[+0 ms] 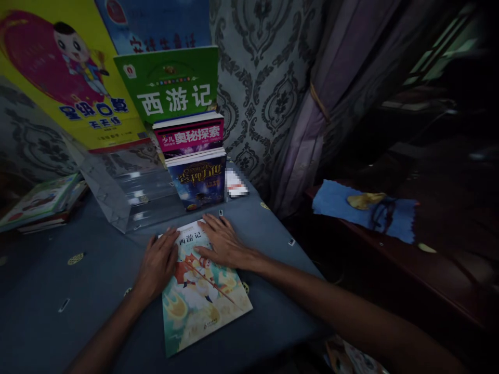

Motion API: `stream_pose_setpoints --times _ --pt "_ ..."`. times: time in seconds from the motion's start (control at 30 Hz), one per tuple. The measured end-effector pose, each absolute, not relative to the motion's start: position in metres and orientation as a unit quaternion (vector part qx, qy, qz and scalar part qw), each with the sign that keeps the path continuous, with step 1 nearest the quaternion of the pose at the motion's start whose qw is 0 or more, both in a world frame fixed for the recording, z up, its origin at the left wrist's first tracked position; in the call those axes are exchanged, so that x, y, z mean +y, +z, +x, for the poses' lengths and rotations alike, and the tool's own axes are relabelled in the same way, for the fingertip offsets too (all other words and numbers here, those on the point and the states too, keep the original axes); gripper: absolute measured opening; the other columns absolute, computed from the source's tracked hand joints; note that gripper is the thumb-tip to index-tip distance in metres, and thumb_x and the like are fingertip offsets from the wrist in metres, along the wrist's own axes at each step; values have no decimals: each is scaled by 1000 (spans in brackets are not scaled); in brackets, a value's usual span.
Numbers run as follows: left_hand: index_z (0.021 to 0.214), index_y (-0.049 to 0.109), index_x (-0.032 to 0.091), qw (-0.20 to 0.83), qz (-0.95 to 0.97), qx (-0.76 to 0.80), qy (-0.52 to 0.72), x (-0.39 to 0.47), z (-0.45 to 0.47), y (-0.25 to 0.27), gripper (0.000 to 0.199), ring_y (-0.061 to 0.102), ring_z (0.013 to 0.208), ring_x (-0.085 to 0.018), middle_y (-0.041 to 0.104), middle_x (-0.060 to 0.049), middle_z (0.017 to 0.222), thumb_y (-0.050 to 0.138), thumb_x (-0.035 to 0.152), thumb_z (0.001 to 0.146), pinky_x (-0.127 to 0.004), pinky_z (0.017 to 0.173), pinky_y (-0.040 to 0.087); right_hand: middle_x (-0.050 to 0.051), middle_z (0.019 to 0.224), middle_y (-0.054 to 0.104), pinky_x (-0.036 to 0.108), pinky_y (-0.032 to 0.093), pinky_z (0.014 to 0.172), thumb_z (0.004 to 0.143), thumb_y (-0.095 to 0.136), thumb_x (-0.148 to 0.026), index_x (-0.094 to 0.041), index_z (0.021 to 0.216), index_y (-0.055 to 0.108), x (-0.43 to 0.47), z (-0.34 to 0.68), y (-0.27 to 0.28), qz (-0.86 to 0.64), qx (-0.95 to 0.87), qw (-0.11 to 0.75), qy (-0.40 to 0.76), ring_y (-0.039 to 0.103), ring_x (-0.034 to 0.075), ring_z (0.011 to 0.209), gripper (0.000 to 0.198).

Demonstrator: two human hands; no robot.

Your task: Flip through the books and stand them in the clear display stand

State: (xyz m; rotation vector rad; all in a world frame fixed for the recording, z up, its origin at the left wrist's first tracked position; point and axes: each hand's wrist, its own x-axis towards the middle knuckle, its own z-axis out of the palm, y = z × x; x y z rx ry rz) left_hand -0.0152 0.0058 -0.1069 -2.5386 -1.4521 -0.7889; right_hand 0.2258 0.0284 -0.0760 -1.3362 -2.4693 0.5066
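A thin picture-covered book (202, 301) lies face up on the blue-grey tablecloth, its pale top edge pointing at the display rack. My left hand (158, 265) rests along the book's upper left edge, fingers laid on the cover and not wrapped round it. Across the upper right part of the cover, my right hand (222, 241) lies flat with its fingers apart. Both hands touch the book, and between them the printed title shows. Just beyond my fingertips a dark blue book (199, 179) stands upright at the front of the rack.
A clear stepped rack (113, 208) holds a pink-fronted book (191, 136), a green book (171, 88), a yellow book (78, 78) and a blue book (156, 26). Stacked books (42, 200) lie at left. A blue cloth (362, 208) lies on a dark red surface at right, past a tied curtain (307, 119).
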Motion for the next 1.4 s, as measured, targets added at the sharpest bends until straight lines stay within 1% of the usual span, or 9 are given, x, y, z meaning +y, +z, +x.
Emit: stream_pose_setpoints --times 0.13,0.23,0.37,0.6,0.87,1.1,1.27,1.4 --pt "133 56 19 43 -835 -479 -266 7 -19 -107 36 62 129 -29 66 -14 138 36 29 105 -56 109 46 21 159 43 52 22 124 95 59 -54 -9 152 43 32 228 -75 -460 -850 174 191 34 30 151 74" --pt "133 56 21 30 -833 -484 -267 8 -21 -107 36 63 129 -28 67 -13 138 37 33 104 -54 110 46 21 157 46 51 25 123 96 59 -53 -8 150 45 33 230 -76 -454 -849 187 195 35 30 150 72" --pt "132 58 22 13 -834 -487 -261 10 -24 -108 37 64 127 -28 67 -12 137 39 38 104 -52 110 47 22 158 43 53 25 123 97 56 -52 -9 150 44 31 230 -78 -447 -855 187 183 33 31 151 69" --pt "131 59 22 29 -835 -485 -260 10 -24 -107 37 65 126 -28 68 -12 136 38 37 104 -52 109 48 23 161 39 55 20 125 99 56 -49 -6 151 43 29 232 -76 -448 -860 165 178 29 31 154 68" --pt "129 62 20 23 -835 -487 -254 9 -21 -101 38 65 125 -29 68 -13 135 38 37 104 -54 108 50 21 162 37 56 19 125 101 52 -49 -10 152 43 32 236 -85 -440 -861 184 178 28 29 155 65" --pt "129 63 17 -22 -821 -495 -284 7 -20 -101 39 64 128 -25 66 -14 138 39 37 104 -48 111 50 23 162 36 55 20 125 101 49 -46 -7 152 43 33 233 -88 -462 -856 176 156 28 30 154 65" --pt "130 63 20 -70 -812 -506 -281 11 -20 -100 39 58 135 -26 64 -12 142 39 36 104 -52 117 44 22 163 35 55 21 125 101 48 -45 -7 153 42 29 230 -83 -475 -852 164 149 27 30 155 64" --pt "131 62 18 -76 -820 -499 -271 12 -20 -98 40 56 137 -25 64 -13 141 38 34 104 -51 117 44 23 162 37 54 20 125 101 48 -45 -5 152 43 29 228 -85 -488 -847 155 140 29 31 154 65"
